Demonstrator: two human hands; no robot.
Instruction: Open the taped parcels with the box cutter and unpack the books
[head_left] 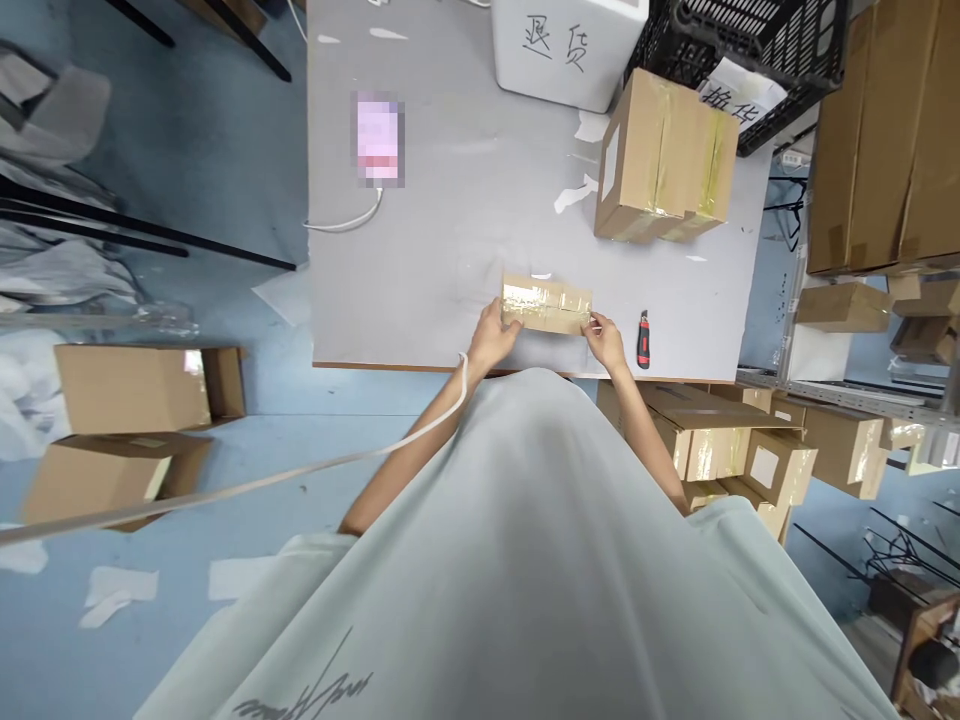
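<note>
A small taped cardboard box is held level over the near part of the grey table. My left hand grips its left end, thumb on the near side. At the box's right end, my right hand pinches the corner with bent fingers. Shiny clear tape covers much of the box's upper face. To the right of my right hand lies a red and black box cutter on the tabletop.
Two larger taped boxes stand at the right of the table, beside a white bin and a black crate. A pixelated device with a white cable lies at left. Open cartons sit on the floor; more boxes are stacked at right.
</note>
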